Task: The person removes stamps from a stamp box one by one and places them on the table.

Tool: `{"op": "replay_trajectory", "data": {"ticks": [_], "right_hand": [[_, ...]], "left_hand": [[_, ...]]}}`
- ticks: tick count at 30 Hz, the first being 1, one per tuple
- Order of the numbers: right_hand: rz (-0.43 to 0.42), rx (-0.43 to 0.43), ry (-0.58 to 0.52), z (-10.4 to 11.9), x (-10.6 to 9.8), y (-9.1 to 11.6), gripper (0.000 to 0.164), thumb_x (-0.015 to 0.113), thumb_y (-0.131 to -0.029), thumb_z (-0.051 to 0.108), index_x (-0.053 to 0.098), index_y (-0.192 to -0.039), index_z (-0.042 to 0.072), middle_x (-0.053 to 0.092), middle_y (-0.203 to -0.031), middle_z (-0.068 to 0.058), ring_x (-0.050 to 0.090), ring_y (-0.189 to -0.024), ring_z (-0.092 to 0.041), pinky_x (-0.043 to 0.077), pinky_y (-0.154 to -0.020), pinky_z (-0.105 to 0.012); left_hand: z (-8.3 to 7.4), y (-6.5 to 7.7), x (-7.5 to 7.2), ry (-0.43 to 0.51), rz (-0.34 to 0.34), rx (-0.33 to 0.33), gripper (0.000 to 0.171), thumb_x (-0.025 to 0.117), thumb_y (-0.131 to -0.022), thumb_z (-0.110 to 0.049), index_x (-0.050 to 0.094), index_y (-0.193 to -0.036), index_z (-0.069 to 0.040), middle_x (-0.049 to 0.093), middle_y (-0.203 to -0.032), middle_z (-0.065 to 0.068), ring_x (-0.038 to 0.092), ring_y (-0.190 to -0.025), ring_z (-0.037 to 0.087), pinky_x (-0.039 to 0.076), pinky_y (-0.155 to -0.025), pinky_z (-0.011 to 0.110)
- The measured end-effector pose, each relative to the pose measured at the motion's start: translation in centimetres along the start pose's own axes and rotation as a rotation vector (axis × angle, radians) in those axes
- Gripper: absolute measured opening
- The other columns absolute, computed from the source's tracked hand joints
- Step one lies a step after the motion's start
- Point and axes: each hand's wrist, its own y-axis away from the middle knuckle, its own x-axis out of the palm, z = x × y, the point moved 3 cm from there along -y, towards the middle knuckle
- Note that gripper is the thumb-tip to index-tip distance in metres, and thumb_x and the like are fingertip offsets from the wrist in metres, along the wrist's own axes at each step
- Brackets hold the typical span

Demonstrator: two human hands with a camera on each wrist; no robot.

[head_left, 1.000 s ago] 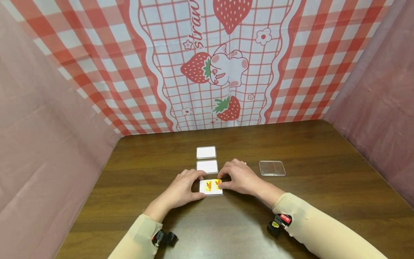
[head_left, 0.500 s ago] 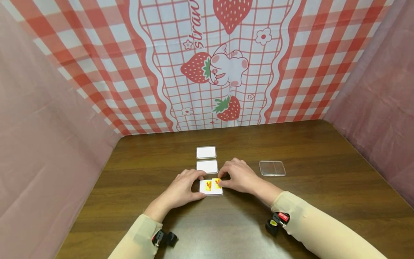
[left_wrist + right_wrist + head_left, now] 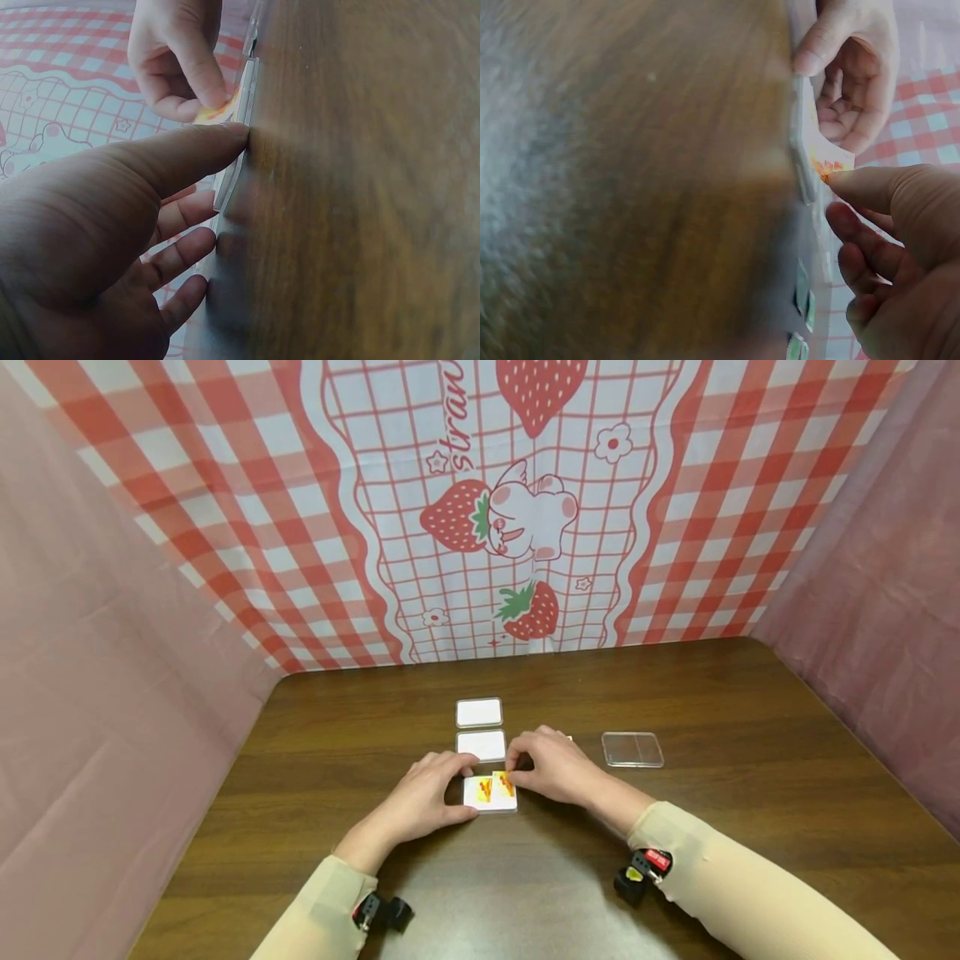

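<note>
A flat clear case with a white face (image 3: 483, 807) lies near the middle of the table, a yellow and orange picture (image 3: 482, 790) on its left half. My left hand (image 3: 427, 793) holds it by its near and far edges, between thumb and forefinger. Over the right half, my right hand (image 3: 551, 767) pinches a small picture card (image 3: 502, 783) by its right side. This card is white with a yellow and red print. In the right wrist view the card (image 3: 832, 161) bends up off the case (image 3: 804, 142) towards the right thumb.
Beyond the held case lie two similar white-faced cases (image 3: 481, 746) (image 3: 478, 712), one behind the other. A transparent case (image 3: 632, 749) lies to the right. Something small and white (image 3: 569, 738) shows behind the right hand. Checked cloth (image 3: 750, 510) hangs along the table's back.
The small picture card has shifted slightly up and away from me, its top now past the case's far edge. My right hand moved a little with it; the left stayed still.
</note>
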Motion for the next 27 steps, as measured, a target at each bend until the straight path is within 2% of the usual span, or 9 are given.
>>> {"op": "replay_trajectory", "data": {"ticks": [5,9,18,27], "right_hand": [[0.040,0.045,-0.156,-0.1,-1.1,0.0,0.016,0.085,-0.098,0.014,0.072,-0.092,0.021,0.069,-0.085,0.013,0.063,-0.081,-0.009,0.052,-0.077,-0.036],[0.018,0.091,-0.208,-0.6,-2.4,0.0,0.011,0.081,-0.101,0.012,0.074,-0.097,0.018,0.070,-0.088,0.010,0.064,-0.082,-0.009,0.053,-0.078,-0.035],[-0.052,0.146,-0.202,-3.0,-4.3,-0.8,0.005,0.079,-0.102,0.011,0.075,-0.099,0.012,0.072,-0.090,0.002,0.065,-0.085,-0.015,0.053,-0.080,-0.037],[-0.092,0.187,-0.165,-5.6,-4.9,-2.1,0.004,0.077,-0.102,0.011,0.075,-0.099,0.010,0.072,-0.091,-0.001,0.065,-0.086,-0.018,0.052,-0.081,-0.039]], "left_hand": [[-0.1,0.0,-0.1,0.002,-0.001,0.000,0.067,0.094,-0.090,-0.028,0.063,-0.147,-0.008,0.070,-0.126,0.003,0.060,-0.126,0.031,0.046,-0.109,0.058],[0.0,0.0,-0.2,-0.001,-0.001,0.001,0.067,0.094,-0.090,-0.028,0.064,-0.146,-0.008,0.070,-0.126,0.003,0.060,-0.127,0.031,0.046,-0.110,0.058],[0.0,0.0,-0.2,-0.012,-0.003,0.009,0.066,0.095,-0.090,-0.028,0.064,-0.145,-0.008,0.070,-0.125,0.002,0.061,-0.126,0.031,0.046,-0.109,0.057],[0.1,0.0,0.0,-0.019,-0.009,0.017,0.066,0.095,-0.090,-0.029,0.064,-0.145,-0.008,0.071,-0.124,0.002,0.061,-0.124,0.030,0.047,-0.107,0.056]]}}
